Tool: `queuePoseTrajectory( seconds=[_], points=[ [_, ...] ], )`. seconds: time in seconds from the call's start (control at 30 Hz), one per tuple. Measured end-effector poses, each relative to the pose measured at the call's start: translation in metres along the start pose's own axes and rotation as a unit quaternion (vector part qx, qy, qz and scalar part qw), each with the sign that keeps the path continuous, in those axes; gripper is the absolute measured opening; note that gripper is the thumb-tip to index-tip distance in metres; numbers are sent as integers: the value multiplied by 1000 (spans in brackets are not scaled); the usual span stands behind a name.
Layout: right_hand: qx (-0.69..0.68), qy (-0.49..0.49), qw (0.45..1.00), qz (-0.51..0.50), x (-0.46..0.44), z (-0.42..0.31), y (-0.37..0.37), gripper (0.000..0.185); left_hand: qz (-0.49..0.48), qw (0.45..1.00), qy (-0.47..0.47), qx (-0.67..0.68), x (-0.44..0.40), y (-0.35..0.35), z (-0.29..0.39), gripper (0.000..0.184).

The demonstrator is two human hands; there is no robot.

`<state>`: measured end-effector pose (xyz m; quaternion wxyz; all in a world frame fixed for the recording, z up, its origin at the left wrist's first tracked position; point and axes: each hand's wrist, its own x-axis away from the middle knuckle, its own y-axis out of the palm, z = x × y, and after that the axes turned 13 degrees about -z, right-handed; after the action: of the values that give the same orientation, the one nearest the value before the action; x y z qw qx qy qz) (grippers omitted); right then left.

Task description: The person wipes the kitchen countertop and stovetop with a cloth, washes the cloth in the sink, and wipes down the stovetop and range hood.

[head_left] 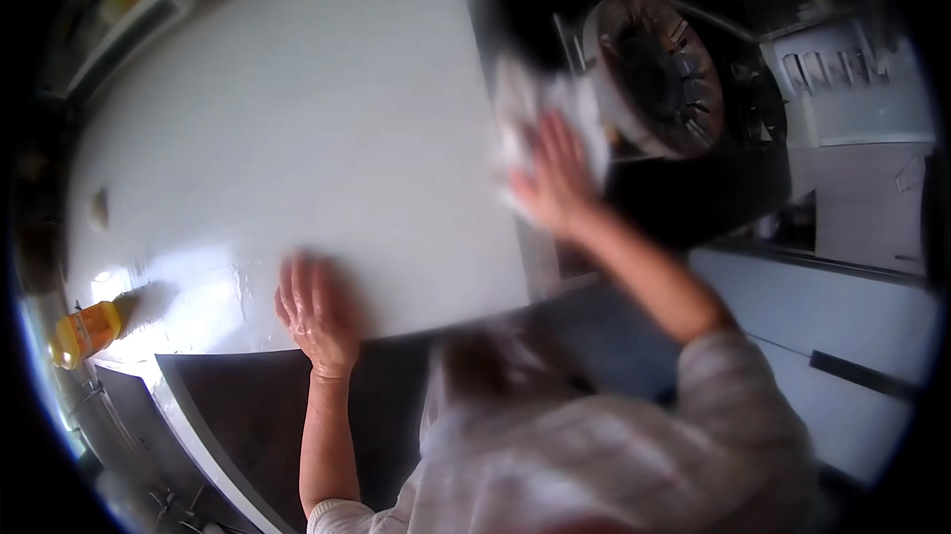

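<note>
My right hand (561, 180) presses down on a crumpled white cloth (517, 103), its fingers spread over the cloth and blurred by motion. The cloth lies at the right edge of the white countertop (307, 108), right beside a large round burner ring (698, 88) on the black stove. My left hand (318, 314) rests on the counter near its front edge, fingers stretched out and palm down. It looks wet and holds nothing.
At the far left corner stands a yellow bottle with an orange label (91, 330). A small brownish object (100, 208) is on the counter's left side. White drawers (822, 311) are at the right. Wet, shiny patches show near the front left edge.
</note>
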<state>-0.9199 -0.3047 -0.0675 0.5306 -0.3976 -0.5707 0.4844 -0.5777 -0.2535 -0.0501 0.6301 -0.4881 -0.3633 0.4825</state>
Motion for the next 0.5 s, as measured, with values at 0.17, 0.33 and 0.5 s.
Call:
queuePoseTrajectory(
  seconds=[0.17, 0.33, 0.5],
  points=[
    [-52, 4, 995, -82, 60, -20, -15, 69, -13, 1000, -20, -11, -1, -2, 4, 38],
    [-84, 111, 990, 36, -129, 14, -23, 66, -4, 999, 8, -32, 1, 2, 0, 40],
    [-103, 142, 975, 133, -191, 37, -31, 55, 27, 998, 44, -27, -1, 4, 8, 36]
  ],
)
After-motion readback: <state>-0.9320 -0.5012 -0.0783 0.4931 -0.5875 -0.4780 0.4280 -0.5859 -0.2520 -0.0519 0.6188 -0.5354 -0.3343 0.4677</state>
